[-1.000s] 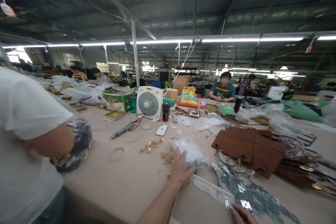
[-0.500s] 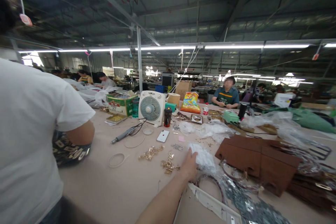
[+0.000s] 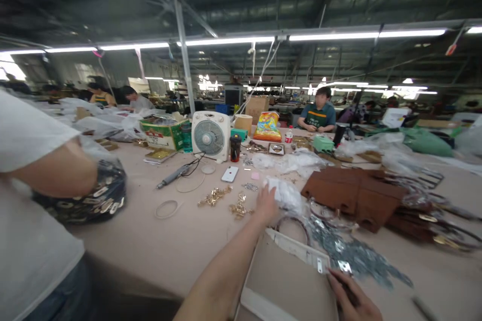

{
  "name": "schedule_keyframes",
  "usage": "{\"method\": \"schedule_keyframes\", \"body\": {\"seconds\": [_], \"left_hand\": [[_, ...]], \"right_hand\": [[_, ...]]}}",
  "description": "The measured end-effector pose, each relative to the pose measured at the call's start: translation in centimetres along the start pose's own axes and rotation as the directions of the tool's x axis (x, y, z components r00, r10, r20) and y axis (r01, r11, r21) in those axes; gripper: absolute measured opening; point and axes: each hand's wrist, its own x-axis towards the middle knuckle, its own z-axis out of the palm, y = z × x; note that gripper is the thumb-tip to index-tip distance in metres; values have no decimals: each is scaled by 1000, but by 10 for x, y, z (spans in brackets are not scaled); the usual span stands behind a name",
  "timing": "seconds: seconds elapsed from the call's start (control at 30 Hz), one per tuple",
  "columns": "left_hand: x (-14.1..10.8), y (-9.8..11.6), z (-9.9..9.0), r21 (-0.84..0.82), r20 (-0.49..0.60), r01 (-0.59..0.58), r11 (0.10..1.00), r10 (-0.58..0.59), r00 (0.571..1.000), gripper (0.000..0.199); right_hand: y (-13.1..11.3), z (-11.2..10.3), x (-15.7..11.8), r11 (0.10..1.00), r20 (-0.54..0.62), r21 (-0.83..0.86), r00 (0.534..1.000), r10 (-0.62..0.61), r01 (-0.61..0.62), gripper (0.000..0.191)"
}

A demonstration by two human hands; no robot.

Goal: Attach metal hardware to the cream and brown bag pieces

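My left hand [image 3: 266, 205] reaches forward, fingers apart, and touches the near left side of a crumpled clear plastic bag [image 3: 288, 194]. What lies in the bag is unclear. My right hand [image 3: 354, 297] is at the lower right, its fingers bent together at the right edge of a flat beige box-like piece [image 3: 288, 281] with pale raised borders. Something dark shows between those fingers but is too blurred to name. A small silver metal plate [image 3: 320, 265] sits on the border by the fingertips. Many silver plates [image 3: 350, 251] lie in a heap just beyond.
Gold hardware [image 3: 239, 206], a phone [image 3: 229, 174], a fan [image 3: 211, 135] and a grey corded tool [image 3: 173, 176] are on the table. Brown leather pieces [image 3: 354, 193] lie at right. A co-worker's arm [image 3: 56, 168] is close on the left; another person [image 3: 318, 110] sits opposite.
My right hand has come into view at the beige piece's right edge. My left hand stays at the plastic bag. The view has tilted down, and the co-worker at left has shifted leftward.
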Motion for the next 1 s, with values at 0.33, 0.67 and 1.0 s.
{"method": "schedule_keyframes", "body": {"seconds": [0.33, 0.67, 1.0], "left_hand": [[-86, -15, -34, -152, -382, -191, 970, 121, 916, 38], [-135, 28, -19, -47, -71, -310, 950, 306, 949, 38], [-170, 51, 6, 184, -6, -163, 969, 167, 986, 68]], "right_hand": [[-12, 4, -13, 959, -141, 275, 984, 107, -65, 59], [-6, 4, -15, 975, -167, 219, 983, 74, -37, 50], [-26, 8, -9, 985, -74, 172, 996, 39, -26, 51]]}}
